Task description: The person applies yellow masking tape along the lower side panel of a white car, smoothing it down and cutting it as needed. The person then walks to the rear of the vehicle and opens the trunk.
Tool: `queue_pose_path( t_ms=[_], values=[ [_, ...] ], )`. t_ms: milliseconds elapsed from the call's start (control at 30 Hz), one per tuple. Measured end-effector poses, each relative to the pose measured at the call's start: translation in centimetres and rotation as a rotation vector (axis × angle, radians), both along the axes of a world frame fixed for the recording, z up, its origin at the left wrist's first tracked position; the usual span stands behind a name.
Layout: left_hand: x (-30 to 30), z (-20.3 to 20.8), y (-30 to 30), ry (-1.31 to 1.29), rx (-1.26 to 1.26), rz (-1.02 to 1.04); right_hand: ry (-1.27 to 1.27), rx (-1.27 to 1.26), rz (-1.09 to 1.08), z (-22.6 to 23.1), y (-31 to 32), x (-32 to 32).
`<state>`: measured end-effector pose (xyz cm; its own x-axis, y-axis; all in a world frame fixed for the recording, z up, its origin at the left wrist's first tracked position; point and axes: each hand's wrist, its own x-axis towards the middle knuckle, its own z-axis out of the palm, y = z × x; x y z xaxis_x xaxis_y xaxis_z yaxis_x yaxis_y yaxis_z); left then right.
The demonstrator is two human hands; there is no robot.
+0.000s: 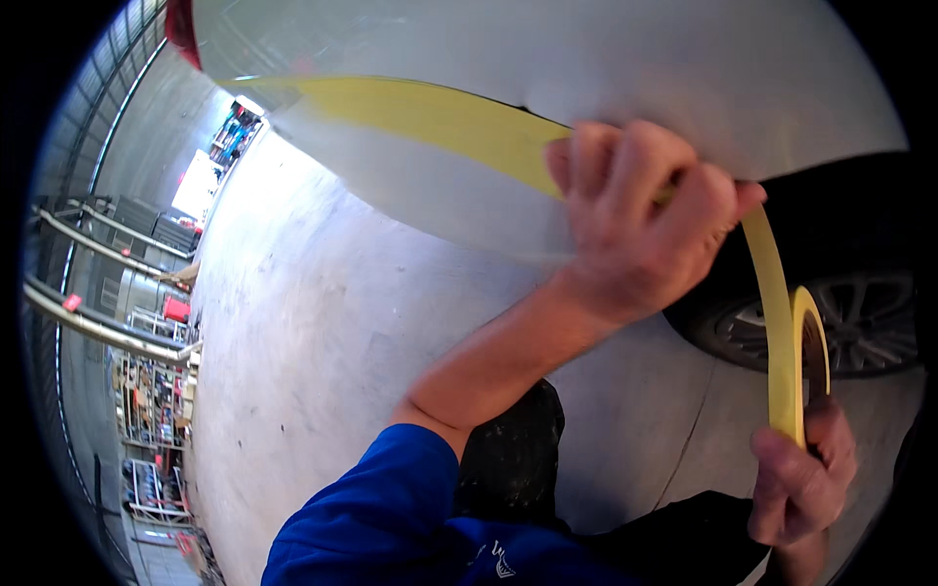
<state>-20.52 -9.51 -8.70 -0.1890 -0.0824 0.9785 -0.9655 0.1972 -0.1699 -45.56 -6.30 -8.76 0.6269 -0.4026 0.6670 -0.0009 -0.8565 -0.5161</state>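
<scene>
A strip of yellow masking tape (420,115) runs along the lower edge of a pale grey car body panel (469,44), from the far left to my left hand. My left hand (650,215) has its fingers curled over the strip against the panel, near the wheel arch; its fingertips are partly hidden. From there a free length of tape (768,283) hangs down to the tape roll (814,337). At the lower right, my right hand (803,479) grips the bottom of that roll, thumb on the near side.
A dark tyre and spoked wheel (850,322) stand right of my left hand, under the black wheel arch (831,215). A red light (182,34) is at the panel's far left end. Metal rails (107,327) and loaded shelves (147,400) line the left, beyond the concrete floor (303,322).
</scene>
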Motion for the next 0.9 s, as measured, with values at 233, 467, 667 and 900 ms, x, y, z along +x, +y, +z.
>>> queue_pose_path(
  t_ms=[233, 467, 667, 900],
  values=[
    [-1.0, -0.4, 0.0, 0.081, -0.059, -0.002, 0.131, -0.327, -0.128, -2.9, 1.2, -0.3],
    [-3.1, -0.8, -1.4, 0.142, -0.150, 0.017, 0.394, -0.319, 0.220, -5.3, 3.1, 3.7],
    [-2.7, -0.9, -1.5, 0.143, -0.152, -0.005, 0.812, -0.199, 0.434, -6.8, 2.4, 6.3],
    [-1.4, -1.2, 0.3, 0.061, -0.036, -0.082, 1.042, -0.239, 0.597, -13.3, 3.6, 10.7]
  ],
)
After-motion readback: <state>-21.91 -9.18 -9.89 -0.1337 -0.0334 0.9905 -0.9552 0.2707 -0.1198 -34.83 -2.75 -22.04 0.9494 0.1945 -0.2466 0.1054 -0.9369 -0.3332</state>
